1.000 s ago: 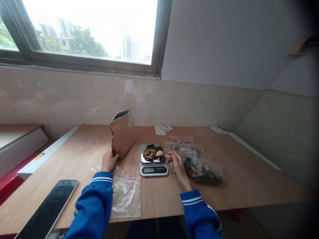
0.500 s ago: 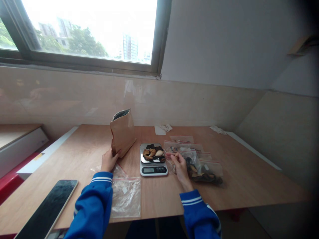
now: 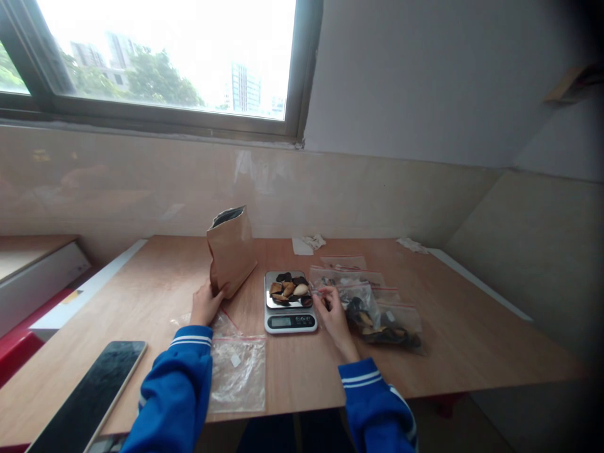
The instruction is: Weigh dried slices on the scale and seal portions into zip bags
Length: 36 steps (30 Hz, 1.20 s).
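Observation:
My left hand grips the lower left corner of a brown paper bag, which stands upright with its dark-lined mouth open. My right hand is closed in a pinch just right of the kitchen scale. Its fingertips are by the red-edged zip bags; what they hold is too small to make out. On the scale's metal plate lie several dried pieces, brown, black and one pale. Clear zip bags with dark dried pieces lie right of that hand. A flattened clear zip bag lies near my left forearm.
A large phone lies at the table's left front. White crumpled paper and another scrap lie along the back edge by the wall. A red stool stands beyond the table's left side.
My right hand has shifted slightly left, closer to the scale plate. My left hand keeps its grip on the paper bag, and the scale's load looks the same.

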Motion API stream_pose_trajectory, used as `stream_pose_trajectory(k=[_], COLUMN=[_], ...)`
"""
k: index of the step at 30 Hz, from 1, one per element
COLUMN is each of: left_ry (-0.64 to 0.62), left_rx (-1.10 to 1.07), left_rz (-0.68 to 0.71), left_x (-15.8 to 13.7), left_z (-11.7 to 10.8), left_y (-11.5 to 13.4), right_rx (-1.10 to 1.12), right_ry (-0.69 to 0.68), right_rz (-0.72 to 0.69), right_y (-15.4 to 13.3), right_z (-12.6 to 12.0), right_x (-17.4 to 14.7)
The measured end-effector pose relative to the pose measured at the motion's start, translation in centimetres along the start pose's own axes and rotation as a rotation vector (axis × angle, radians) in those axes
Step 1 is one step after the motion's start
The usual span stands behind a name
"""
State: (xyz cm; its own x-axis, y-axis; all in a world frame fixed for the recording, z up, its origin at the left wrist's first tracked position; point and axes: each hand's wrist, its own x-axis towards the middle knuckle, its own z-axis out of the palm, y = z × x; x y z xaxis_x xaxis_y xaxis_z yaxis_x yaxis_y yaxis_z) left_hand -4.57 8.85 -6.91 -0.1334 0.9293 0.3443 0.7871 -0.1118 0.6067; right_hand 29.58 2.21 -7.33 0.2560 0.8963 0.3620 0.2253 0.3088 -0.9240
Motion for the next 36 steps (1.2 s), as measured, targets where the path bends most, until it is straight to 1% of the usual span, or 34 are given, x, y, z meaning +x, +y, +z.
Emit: stream_pose_trajectory(k=[2, 4, 7, 9, 11, 13, 15, 17, 20, 22, 24, 25, 27, 30, 31, 33, 34, 36], left_ry=[0.052, 0.138, 0.294, 0.372, 0.441, 0.538, 0.663, 0.772, 0.841, 0.823, 0.736, 0.666, 0.548, 0.504, 0.483, 0.356, 0.28, 0.145], left_rx=[-0.069, -0.14, -0.209, -0.242, -0.258, -0.258, -0.25, -0.234, -0.179, -0.124, -0.057, -0.022, 0.032, 0.02, 0.006, -0.019, -0.033, -0.079], left_rz=[0.003, 0.027, 0.147, 0.245, 0.301, 0.315, 0.317, 0.311, 0.311, 0.361, 0.47, 0.538, 0.65, 0.728, 0.704, 0.649, 0.598, 0.454], left_x=[-0.1, -0.1, -0.3, -0.6, -0.8, -1.0, -1.2, -1.4, -1.9, -2.3, -2.6, -2.7, -2.6, -2.2, -2.2, -2.3, -2.7, -4.0], left_z=[0.1, 0.0, -0.5, -1.0, -1.4, -1.6, -1.5, -1.3, -1.1, -1.1, -1.3, -1.5, -2.2, -4.1, -4.9, -6.4, -7.0, -7.7], left_y=[0.0, 0.2, 0.9, 1.6, 2.1, 2.4, 2.2, 1.8, 1.4, 1.4, 1.9, 2.3, 3.4, 6.0, 7.2, 9.7, 10.9, 12.9], right_rx=[-0.098, -0.157, -0.164, -0.15, -0.161, -0.203, -0.258, -0.319, -0.426, -0.485, -0.514, -0.515, -0.491, -0.448, -0.445, -0.454, -0.461, -0.475], right_ry=[-0.028, -0.032, -0.018, -0.002, 0.027, 0.071, 0.083, 0.059, -0.006, -0.058, -0.089, -0.092, -0.085, -0.065, -0.058, -0.046, -0.043, -0.052], right_rz=[-0.063, -0.093, -0.089, -0.067, -0.065, -0.098, -0.145, -0.187, -0.247, -0.273, -0.278, -0.276, -0.269, -0.27, -0.271, -0.271, -0.268, -0.262], right_y=[0.0, 0.3, 1.2, 2.0, 2.7, 3.4, 3.9, 4.2, 4.2, 3.9, 3.6, 3.5, 3.3, 3.4, 3.4, 3.5, 3.5, 3.6], right_z=[0.1, 0.1, -0.1, -0.4, -0.5, -0.5, -0.4, -0.2, -0.2, -0.3, -0.5, -0.5, -0.7, -0.7, -0.7, -0.7, -0.7, -0.7], right_x=[0.0, 0.2, 1.3, 2.3, 3.3, 4.1, 4.3, 4.2, 3.7, 3.4, 3.3, 3.3, 3.3, 3.4, 3.5, 3.5, 3.4, 3.4])
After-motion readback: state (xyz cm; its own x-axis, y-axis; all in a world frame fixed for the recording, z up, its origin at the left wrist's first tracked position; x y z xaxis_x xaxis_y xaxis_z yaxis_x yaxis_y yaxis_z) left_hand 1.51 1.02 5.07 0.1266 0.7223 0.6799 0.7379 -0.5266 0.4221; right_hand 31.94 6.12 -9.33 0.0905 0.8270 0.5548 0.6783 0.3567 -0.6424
